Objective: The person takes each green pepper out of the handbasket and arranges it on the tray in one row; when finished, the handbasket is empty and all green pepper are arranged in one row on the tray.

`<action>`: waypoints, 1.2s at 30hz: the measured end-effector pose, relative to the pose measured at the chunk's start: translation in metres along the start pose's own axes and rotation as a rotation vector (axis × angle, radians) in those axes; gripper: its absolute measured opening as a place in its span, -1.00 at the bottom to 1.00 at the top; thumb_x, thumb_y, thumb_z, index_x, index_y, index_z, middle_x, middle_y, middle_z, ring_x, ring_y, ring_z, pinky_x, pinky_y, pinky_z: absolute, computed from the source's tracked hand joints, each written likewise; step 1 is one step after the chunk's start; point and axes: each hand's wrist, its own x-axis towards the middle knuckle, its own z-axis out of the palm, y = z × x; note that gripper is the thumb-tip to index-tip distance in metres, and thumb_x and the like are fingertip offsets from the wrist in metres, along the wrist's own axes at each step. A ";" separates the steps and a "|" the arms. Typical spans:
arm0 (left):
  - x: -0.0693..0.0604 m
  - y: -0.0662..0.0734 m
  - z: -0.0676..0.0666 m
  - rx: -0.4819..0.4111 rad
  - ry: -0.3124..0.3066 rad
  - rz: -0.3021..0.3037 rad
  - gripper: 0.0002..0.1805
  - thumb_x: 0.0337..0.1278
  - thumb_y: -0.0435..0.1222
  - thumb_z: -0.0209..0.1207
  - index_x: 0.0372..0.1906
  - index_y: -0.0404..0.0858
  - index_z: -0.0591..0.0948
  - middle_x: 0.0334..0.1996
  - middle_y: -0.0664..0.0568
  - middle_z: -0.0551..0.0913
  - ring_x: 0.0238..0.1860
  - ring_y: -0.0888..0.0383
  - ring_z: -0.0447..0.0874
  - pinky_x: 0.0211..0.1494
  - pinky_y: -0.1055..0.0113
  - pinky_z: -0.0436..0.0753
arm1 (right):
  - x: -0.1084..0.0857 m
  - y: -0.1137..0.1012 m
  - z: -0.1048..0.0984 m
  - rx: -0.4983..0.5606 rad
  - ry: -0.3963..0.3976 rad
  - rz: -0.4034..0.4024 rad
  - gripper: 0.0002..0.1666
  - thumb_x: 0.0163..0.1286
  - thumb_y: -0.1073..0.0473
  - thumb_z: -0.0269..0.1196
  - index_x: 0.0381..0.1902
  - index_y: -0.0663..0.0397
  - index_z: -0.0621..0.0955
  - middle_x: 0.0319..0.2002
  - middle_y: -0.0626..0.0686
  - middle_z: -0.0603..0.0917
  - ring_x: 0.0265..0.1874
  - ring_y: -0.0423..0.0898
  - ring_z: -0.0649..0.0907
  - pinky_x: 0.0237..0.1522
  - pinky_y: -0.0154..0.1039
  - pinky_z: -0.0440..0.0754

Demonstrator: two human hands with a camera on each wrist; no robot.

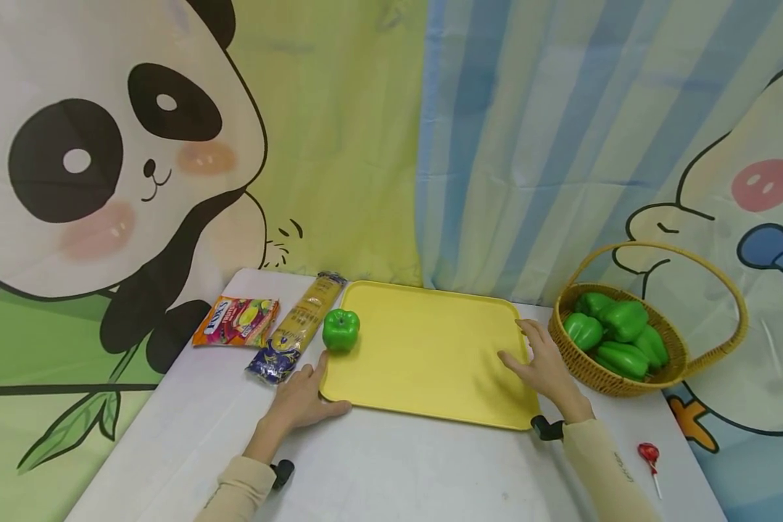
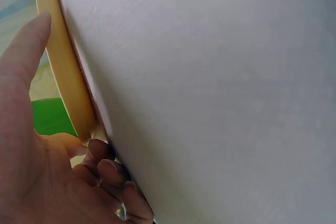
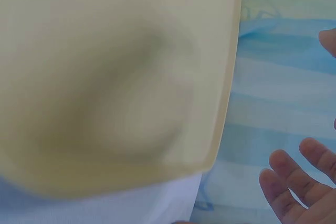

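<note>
A yellow tray point(image 1: 431, 355) lies flat on the white table. On its left edge sits a green bell pepper point(image 1: 341, 330). My left hand point(image 1: 302, 401) is spread at the tray's front left corner; in the left wrist view the thumb point(image 2: 32, 43) touches the outer rim, and the other fingers bend near the corner. Over the tray's right edge hovers my right hand point(image 1: 544, 366), fingers apart and holding nothing. In the right wrist view its fingers point(image 3: 286, 182) stand clear of the tray's rim.
Right of the tray is a wicker basket point(image 1: 675, 348) with several green peppers point(image 1: 623, 321). A red lollipop point(image 1: 649, 455) lies at the front right. Left of the tray are a long yellow-and-blue packet point(image 1: 300, 322) and an orange candy bag point(image 1: 235, 321). A patterned curtain point(image 1: 346, 145) hangs behind.
</note>
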 end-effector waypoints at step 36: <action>0.002 -0.004 0.003 0.004 0.003 0.009 0.39 -0.20 0.43 0.33 0.62 -0.23 0.00 -0.06 -0.12 0.53 -0.18 0.05 0.44 0.01 -0.04 0.50 | 0.008 0.096 -0.121 -0.080 0.053 0.337 -0.08 0.46 -0.13 0.20 0.51 0.32 0.19 0.32 0.50 0.28 0.17 0.42 0.39 -0.01 0.34 0.44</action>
